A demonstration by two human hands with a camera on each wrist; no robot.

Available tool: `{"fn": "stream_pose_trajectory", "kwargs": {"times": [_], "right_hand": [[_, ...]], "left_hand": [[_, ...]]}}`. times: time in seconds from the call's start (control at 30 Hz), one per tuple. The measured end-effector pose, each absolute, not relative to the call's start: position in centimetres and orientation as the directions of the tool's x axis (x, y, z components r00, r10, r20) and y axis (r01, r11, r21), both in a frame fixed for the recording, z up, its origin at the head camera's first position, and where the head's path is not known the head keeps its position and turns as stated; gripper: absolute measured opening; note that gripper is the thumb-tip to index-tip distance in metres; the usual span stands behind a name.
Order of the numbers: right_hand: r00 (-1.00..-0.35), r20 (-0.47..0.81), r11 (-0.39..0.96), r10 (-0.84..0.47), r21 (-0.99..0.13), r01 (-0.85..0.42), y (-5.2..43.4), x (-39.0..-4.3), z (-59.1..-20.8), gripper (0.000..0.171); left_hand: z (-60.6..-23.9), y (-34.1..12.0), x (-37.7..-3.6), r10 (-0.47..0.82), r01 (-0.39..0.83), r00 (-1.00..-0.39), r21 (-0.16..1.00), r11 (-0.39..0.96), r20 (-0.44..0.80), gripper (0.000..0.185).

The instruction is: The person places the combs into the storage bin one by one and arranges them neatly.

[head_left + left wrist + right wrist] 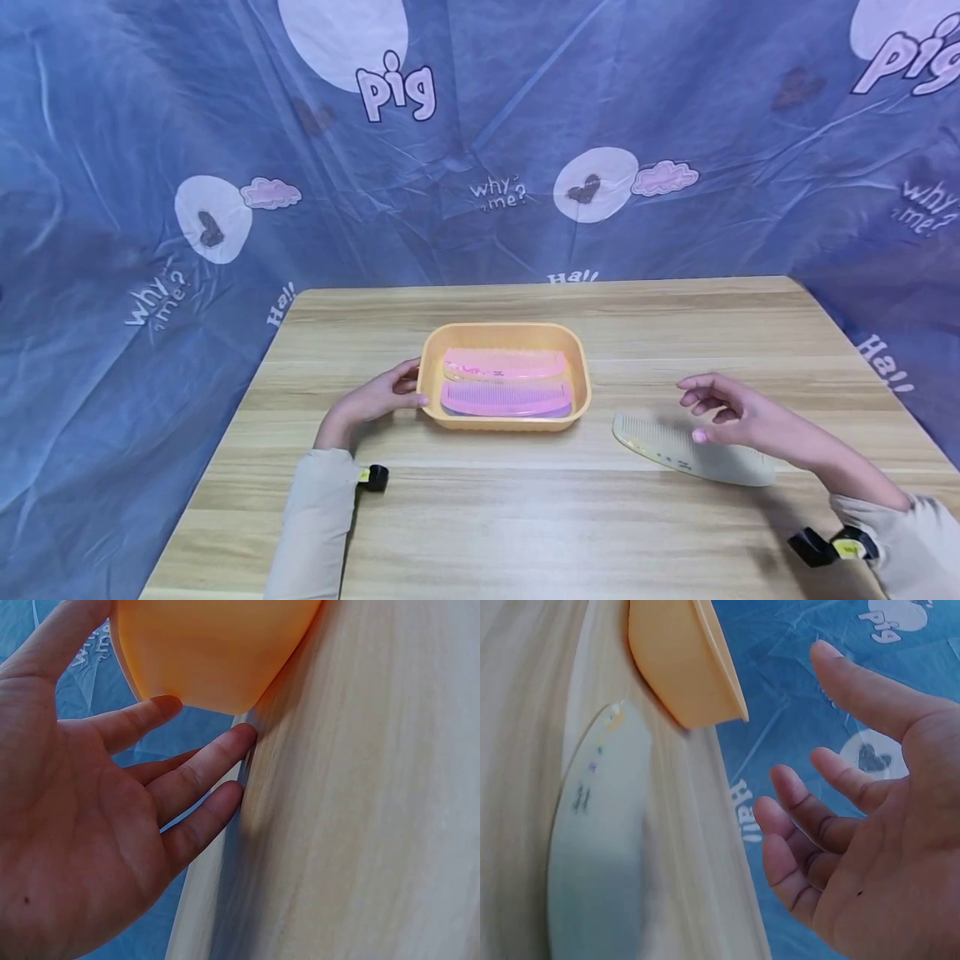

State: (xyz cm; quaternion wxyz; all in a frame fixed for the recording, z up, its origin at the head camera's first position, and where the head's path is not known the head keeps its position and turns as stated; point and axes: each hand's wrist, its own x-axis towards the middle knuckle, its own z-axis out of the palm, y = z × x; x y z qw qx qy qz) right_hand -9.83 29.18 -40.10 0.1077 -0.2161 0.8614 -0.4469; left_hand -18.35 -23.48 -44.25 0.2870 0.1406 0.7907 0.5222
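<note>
My left hand [378, 396] touches the left side of a yellow-orange plastic basket [510, 423], its thumb at the rim. The left wrist view shows those fingers [202, 772] fairly straight by the basket wall [217, 652]. Inside lie a pink comb [517, 364] at the back and a pink-purple comb [506, 400] in front, each overlapping another comb edge. My right hand [750, 421] hovers over a pale green comb [675, 450] with small printed marks, flat on the table. Its fingers are loosely bent and hold nothing; in the right wrist view the comb [600, 847] lies apart from them.
The wood-grain table [480, 517] ends at a back edge against a blue printed cloth [465, 150]. The pale green comb lies right of the basket. Black wrist cameras [377, 477] are worn at both sleeves.
</note>
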Motion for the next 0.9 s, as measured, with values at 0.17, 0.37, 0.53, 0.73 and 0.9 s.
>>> {"fn": "stream_pose_trajectory", "kwargs": {"times": [0.17, 0.37, 0.53, 0.73, 0.9], "right_hand": [[-0.888, 0.024, 0.558, -0.459, -0.77, -0.309, 31.0, -8.9, -41.1, 0.056], [-0.917, 0.053, 0.595, -0.396, -0.746, -0.3, 33.1, -7.4, -42.6, 0.056], [-0.919, 0.087, 0.593, -0.385, -0.739, -0.319, 34.2, -6.2, -43.8, 0.057], [-0.927, 0.101, 0.606, -0.362, -0.731, -0.316, 35.2, -5.3, -44.7, 0.055], [-0.943, 0.064, 0.646, -0.327, -0.713, -0.272, 35.7, -4.7, -45.5, 0.058]], "left_hand": [[-44.4, -23.5, -18.4, 0.522, -0.075, -0.797, 0.907, 0.415, -0.304, 0.084], [-44.4, -23.6, -18.4, 0.515, -0.079, -0.8, 0.905, 0.418, -0.308, 0.085], [-44.3, -23.6, -18.4, 0.514, -0.066, -0.8, 0.897, 0.437, -0.31, 0.085], [-44.5, -23.7, -18.4, 0.528, -0.055, -0.795, 0.902, 0.429, -0.299, 0.084], [-44.4, -23.6, -18.4, 0.526, -0.06, -0.796, 0.903, 0.424, -0.3, 0.083]]}}
